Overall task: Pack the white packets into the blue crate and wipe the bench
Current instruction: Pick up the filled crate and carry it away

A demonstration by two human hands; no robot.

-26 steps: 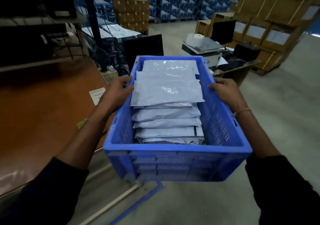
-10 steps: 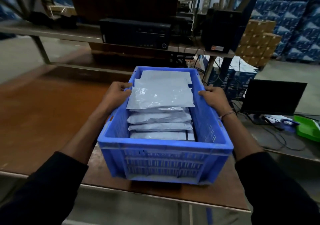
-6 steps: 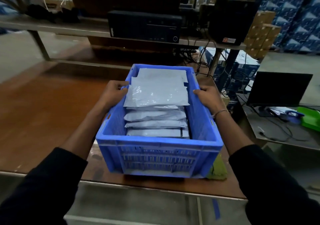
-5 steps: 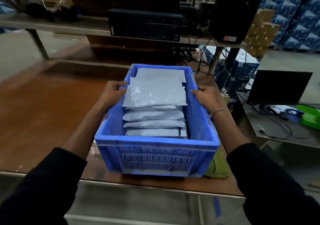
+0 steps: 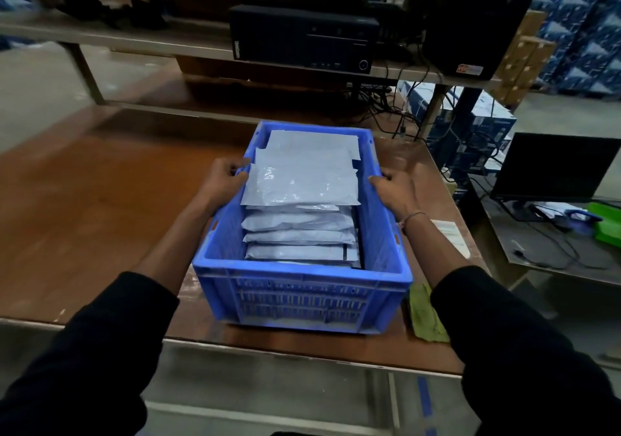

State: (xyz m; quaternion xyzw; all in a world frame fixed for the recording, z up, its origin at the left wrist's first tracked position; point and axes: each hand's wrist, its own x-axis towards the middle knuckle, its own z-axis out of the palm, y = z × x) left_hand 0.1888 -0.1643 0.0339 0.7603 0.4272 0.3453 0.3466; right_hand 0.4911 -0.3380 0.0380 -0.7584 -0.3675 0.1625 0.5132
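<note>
Left hand (image 5: 223, 180) and right hand (image 5: 395, 188), arms extended, grip opposite long rims of the packet-filled blue crate (image 5: 302, 296) on the bench (image 5: 100, 207).

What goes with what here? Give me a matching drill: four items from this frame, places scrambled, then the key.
Things:
1. white packets
2. green cloth
3. black computer case
4. left hand

Places:
A. on the shelf behind the bench
B. gripping the crate's left rim
C. stacked inside the blue crate
D. on the bench, beside the crate's right near corner

Pairs: 1-C, 2-D, 3-A, 4-B
</note>
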